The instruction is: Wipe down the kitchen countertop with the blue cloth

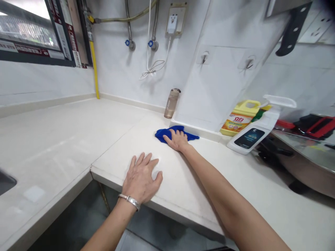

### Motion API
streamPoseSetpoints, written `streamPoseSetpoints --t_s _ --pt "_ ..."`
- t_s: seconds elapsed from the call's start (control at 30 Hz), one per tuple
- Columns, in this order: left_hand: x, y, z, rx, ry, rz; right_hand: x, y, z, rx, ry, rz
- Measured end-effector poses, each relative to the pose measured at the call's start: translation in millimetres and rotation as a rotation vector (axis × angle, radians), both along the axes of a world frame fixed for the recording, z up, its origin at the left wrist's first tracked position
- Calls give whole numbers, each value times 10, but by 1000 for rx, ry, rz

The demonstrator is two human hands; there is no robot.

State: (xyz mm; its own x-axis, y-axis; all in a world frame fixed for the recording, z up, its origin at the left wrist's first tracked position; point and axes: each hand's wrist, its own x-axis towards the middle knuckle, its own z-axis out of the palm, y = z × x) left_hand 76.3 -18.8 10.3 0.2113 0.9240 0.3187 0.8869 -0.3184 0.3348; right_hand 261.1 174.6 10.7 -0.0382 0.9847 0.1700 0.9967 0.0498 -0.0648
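My right hand [178, 140] presses a crumpled blue cloth [163, 134] against the white countertop [123, 150], close to the foot of the wall pillar. Its fingers lie over the cloth and hide part of it. Nearer to me, my left hand [142, 176] rests on the counter by the front edge, fingers spread, with nothing in it. A silver bracelet [129, 201] circles the left wrist. Just behind the cloth, a brownish clear drinking bottle [171, 104] stands against the back wall.
Right of the cloth stand a white spray bottle [251, 134] and a yellow detergent jug [237, 120]. A large lidded pan [303, 167] sits at the far right. A knife [293, 31] hangs above. A yellow pipe [94, 69] meets the counter's back corner; a dark edge [6, 182] shows at left.
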Motion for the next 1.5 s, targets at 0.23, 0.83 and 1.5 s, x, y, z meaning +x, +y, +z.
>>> streamPoseSetpoints --t_s 0.23,0.83,1.5 --pt "-14 12 -28 11 -9 10 -306 -63 -45 32 50 327" --pt "8 -77 -37 120 -259 162 -201 -1310 -198 80 350 457" --pt "-655 -303 -13 13 -918 230 3 -1388 -290 284 425 763"
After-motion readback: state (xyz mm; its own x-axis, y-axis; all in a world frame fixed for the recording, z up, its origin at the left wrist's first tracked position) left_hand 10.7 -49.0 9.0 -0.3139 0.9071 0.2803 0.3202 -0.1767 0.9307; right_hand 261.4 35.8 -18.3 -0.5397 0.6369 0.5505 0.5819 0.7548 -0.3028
